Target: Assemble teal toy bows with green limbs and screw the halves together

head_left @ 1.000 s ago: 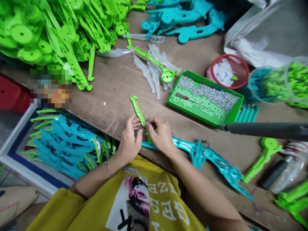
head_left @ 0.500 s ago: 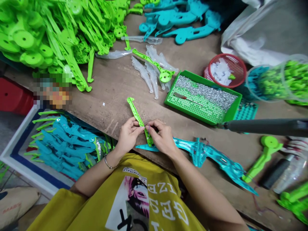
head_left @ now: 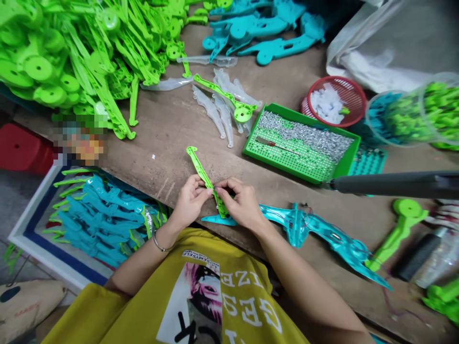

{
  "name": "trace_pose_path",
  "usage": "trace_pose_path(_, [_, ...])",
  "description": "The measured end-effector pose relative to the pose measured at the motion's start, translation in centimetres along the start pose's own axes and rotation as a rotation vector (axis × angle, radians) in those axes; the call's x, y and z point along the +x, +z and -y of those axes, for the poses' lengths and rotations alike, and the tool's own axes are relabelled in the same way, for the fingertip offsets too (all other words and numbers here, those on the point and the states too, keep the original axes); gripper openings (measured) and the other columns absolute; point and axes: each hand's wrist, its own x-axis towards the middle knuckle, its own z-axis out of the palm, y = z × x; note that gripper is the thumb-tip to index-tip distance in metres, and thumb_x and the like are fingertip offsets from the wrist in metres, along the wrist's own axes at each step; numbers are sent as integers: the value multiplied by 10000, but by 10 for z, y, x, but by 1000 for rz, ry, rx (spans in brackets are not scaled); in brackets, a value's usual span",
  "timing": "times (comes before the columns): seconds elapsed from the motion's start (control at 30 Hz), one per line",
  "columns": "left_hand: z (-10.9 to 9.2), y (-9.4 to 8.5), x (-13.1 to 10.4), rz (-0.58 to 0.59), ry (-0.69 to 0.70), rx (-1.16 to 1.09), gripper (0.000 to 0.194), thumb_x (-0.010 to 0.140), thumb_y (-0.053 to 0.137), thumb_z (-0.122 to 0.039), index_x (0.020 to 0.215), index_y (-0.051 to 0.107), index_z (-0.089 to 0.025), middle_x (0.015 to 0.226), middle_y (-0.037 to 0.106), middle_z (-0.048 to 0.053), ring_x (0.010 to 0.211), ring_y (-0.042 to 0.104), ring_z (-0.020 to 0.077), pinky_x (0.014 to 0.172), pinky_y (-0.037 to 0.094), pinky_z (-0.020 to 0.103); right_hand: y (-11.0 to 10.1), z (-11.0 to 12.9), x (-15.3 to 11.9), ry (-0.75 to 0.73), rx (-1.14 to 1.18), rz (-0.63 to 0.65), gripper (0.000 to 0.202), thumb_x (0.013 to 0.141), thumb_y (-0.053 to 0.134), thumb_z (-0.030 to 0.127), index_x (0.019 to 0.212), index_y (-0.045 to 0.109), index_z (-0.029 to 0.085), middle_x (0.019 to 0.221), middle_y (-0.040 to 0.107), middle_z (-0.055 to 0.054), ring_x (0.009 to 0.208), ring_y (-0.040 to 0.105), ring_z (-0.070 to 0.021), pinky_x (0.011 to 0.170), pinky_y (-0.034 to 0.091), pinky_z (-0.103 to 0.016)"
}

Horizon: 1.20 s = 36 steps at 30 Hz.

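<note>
My left hand [head_left: 190, 203] pinches a long, narrow bright-green plastic part [head_left: 198, 165], holding it tilted near the table's front edge. It looks like one half of a toy's shell, its hollow ribbed side facing up. My right hand [head_left: 241, 203] is closed at the part's lower end, fingertips together on a thin purple wire, of which only a trace shows. The right fingers hide much of that end. Beneath and to the right of my hands lies a long turquoise plastic shell [head_left: 279, 215], hollow side up, with thin dark wires along it.
Green parts [head_left: 96, 62] are heaped back left, turquoise shells [head_left: 251, 31] at the back. Clear plastic blades [head_left: 208, 107] lie mid-table. A green tray [head_left: 290, 162] holds screws and a screwdriver; beside it stands a red basket [head_left: 308, 102]. A dark bar [head_left: 390, 185] juts in from the right.
My right fingertips have moved slightly left, closer to the left ones, and the purple wire loop is now mostly hidden. The green part stays in my left hand. The view has shifted slightly.
</note>
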Motion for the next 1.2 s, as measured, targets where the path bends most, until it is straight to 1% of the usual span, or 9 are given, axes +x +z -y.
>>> trace_pose_path(0.1, [2, -2, -2, 72, 9, -51, 437, 785, 764, -283, 1135, 523, -181, 1123, 691, 71, 963, 671, 141, 920, 516, 297, -1, 0, 0, -44, 7, -16, 134, 875, 563, 188, 879, 697, 198, 872, 736, -42, 782, 670, -173, 736, 485, -305])
trace_pose_path(0.23, [5, -2, -1, 64, 17, -90, 437, 769, 783, -271, 1105, 518, -181, 1065, 715, 64, 931, 679, 136, 918, 499, 288, 0, 0, -5, -98, -45, -68, 95, 860, 576, 181, 875, 669, 192, 838, 720, -39, 723, 647, -162, 696, 479, -296])
trace_pose_path(0.4, [5, 0, -1, 30, -11, -110, 440, 748, 794, -249, 1099, 539, -180, 992, 713, 39, 878, 671, 122, 869, 502, 261, 0, 3, -13, -167, -257, -126, 100, 865, 581, 183, 878, 681, 184, 808, 712, -37, 751, 639, -181, 717, 401, -324])
trace_pose_path(0.53, [4, 0, -1, 31, -22, -113, 427, 748, 789, -242, 1092, 544, -180, 979, 717, 41, 914, 674, 132, 896, 503, 267, -2, 9, -14, -113, -441, -97, 128, 863, 602, 223, 894, 723, 193, 770, 707, -44, 753, 606, -217, 694, 315, -347])
trace_pose_path(0.63, [4, 0, -1, 18, -24, -96, 422, 742, 784, -224, 1091, 550, -180, 976, 720, 42, 905, 678, 133, 868, 514, 257, -2, 11, -16, -114, -471, -80, 153, 884, 591, 232, 887, 742, 205, 764, 700, -44, 740, 583, -209, 690, 289, -343])
trace_pose_path(0.8, [7, 1, -1, 5, 10, -62, 394, 759, 766, -248, 1088, 563, -173, 973, 723, 55, 929, 684, 153, 856, 527, 267, 4, 13, -23, -235, -513, -136, 186, 934, 564, 237, 976, 742, 200, 700, 635, -26, 703, 519, -183, 691, 285, -335])
trace_pose_path(0.97, [8, 1, -2, 5, 23, -40, 438, 763, 787, -306, 1113, 556, -177, 986, 721, 66, 938, 692, 171, 856, 535, 285, 7, 18, -28, -417, -764, -118, 221, 931, 534, 178, 1058, 710, 135, 730, 633, -57, 705, 456, -197, 672, 249, -361])
trace_pose_path(1.07, [8, 1, -2, 14, 35, -30, 448, 766, 790, -328, 1115, 553, -178, 975, 720, 64, 947, 695, 177, 868, 538, 294, 6, 19, -28, -439, -852, -65, 228, 935, 509, 166, 1053, 700, 124, 742, 636, -66, 715, 459, -199, 682, 256, -371])
trace_pose_path(1.2, [9, 2, -2, 0, 36, -39, 453, 760, 797, -346, 1105, 554, -184, 975, 714, 59, 921, 700, 174, 858, 546, 300, 4, 15, -33, -407, -791, -69, 244, 942, 499, 171, 1111, 675, 162, 767, 647, -63, 712, 474, -198, 680, 278, -371])
